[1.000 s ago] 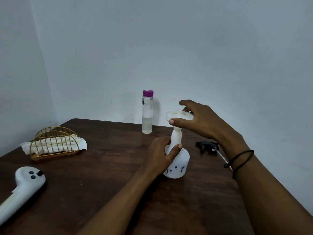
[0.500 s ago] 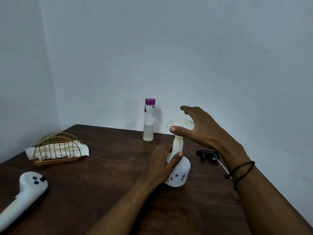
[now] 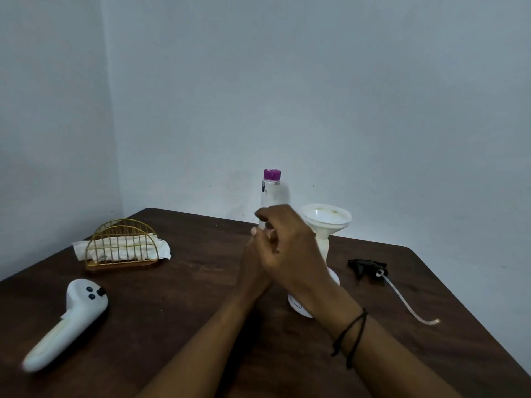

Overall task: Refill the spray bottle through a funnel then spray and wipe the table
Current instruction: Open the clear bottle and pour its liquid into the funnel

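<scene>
— Dark wooden table (image 3: 184, 282) against a pale wall is what my feed shows. What has changed?

— Half a second ago my left hand (image 3: 254, 271) gripped the spray bottle (image 3: 334, 278) and my right hand (image 3: 290, 254) hovered over the funnel (image 3: 326, 218). Now both have let go and come together left of the bottle, right over left. The right fingers are curled loosely and seem to hold nothing; the left fingers are mostly hidden, so I cannot tell their state.

— Counts?

— One white spray bottle, upright right of centre, one white funnel seated in its neck. One clear bottle with a purple cap (image 3: 271, 185) stands at the far edge. One black trigger head (image 3: 367, 267) with its dip tube lies right of the spray bottle.

— Anything else around?

— One gold wire holder (image 3: 122, 245) with white tissues at far left, one white controller (image 3: 71, 317) near left. My right wrist covers much of the spray bottle, and both hands hide the clear bottle's lower part.
</scene>
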A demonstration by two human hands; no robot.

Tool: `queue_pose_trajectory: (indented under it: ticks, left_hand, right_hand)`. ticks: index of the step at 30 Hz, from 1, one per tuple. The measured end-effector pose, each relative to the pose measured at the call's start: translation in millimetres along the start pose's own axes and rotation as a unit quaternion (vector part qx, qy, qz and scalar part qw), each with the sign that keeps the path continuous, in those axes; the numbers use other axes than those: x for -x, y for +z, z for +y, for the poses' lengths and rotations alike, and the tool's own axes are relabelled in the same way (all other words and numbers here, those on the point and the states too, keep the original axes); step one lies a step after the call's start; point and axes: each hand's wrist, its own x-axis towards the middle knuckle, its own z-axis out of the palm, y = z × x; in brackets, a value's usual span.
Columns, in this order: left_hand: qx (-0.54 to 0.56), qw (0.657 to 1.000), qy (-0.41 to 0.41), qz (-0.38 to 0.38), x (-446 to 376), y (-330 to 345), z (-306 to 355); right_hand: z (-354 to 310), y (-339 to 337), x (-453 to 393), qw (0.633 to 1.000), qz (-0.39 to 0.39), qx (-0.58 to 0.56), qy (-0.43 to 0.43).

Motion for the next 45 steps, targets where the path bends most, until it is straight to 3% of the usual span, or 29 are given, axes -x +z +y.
queue_pose_trajectory:
  ticks: [4, 9, 13, 17, 30, 37, 45]
  left_hand:
    - [-0.041, 0.998, 0.03, 0.043, -4.0, -13.4, -21.4]
    - [-0.034, 0.985, 0.084, 0.147, -27.9, -26.2, -18.8]
    - [0.054, 0.985, 0.034, 0.161, -41.0, -29.8, -26.6]
    - [0.055, 0.986, 0.019, 0.157, -63.6, -29.1, -36.3]
    - [0.074, 0.987, 0.011, 0.144, -131.1, -29.0, -80.2]
    - [0.086, 0.984, -0.008, 0.158, -135.2, -24.5, -90.9]
    - [0.078, 0.986, -0.004, 0.147, -134.6, -24.8, -87.4]
  right_hand:
    - [1.2, 37.7, 13.9, 0.998, -0.026, -0.014, 0.06]
    - [21.1, 65.7, -3.2, 0.982, 0.004, -0.052, 0.183]
    - [40.2, 81.0, -26.6, 0.945, 0.004, -0.096, 0.313]
    - [63.3, 98.8, -52.8, 0.917, 0.023, -0.103, 0.384]
    - [130.5, 156.5, -95.1, 0.881, 0.025, -0.071, 0.466]
    - [145.0, 171.4, -114.0, 0.843, 0.045, -0.068, 0.532]
    - [143.9, 168.3, -107.6, 0.881, 0.002, -0.023, 0.472]
